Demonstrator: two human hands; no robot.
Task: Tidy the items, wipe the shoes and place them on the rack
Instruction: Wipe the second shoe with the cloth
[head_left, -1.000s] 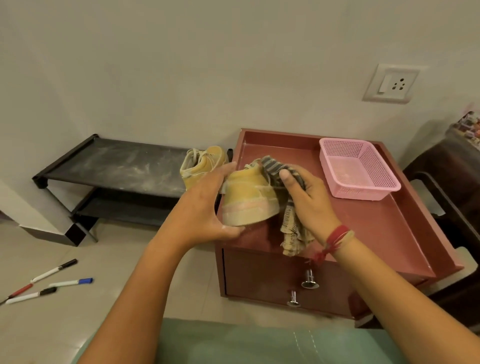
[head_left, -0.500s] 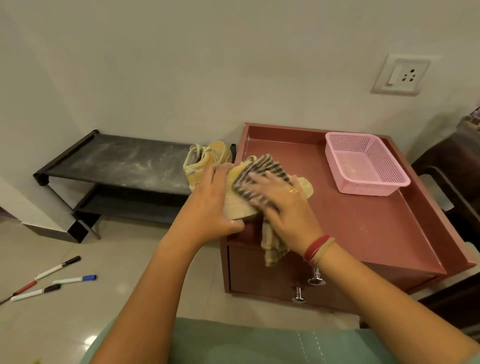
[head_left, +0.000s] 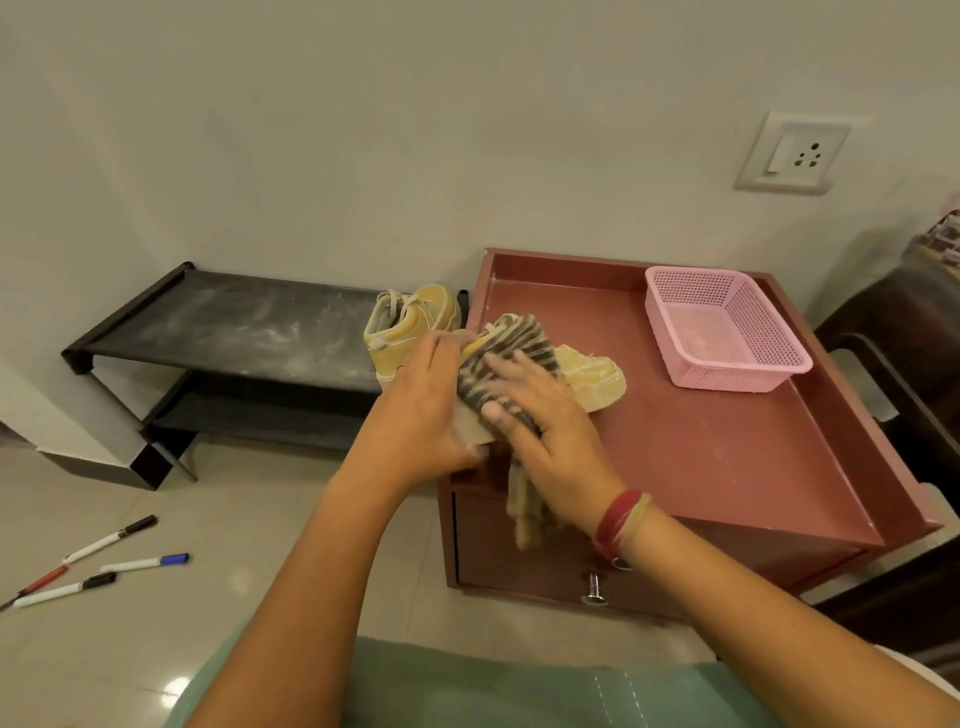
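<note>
Wall socket (head_left: 793, 154), red drawer cabinet (head_left: 727, 457), perhaps a dark chair (head_left: 904, 332)

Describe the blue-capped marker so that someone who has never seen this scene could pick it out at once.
Find the black shoe rack against the wall on the left, then look down to the floor in front of it, where four markers lie. The blue-capped marker reaches farthest right. It alone has a blue cap; the others are black or red.
</note>
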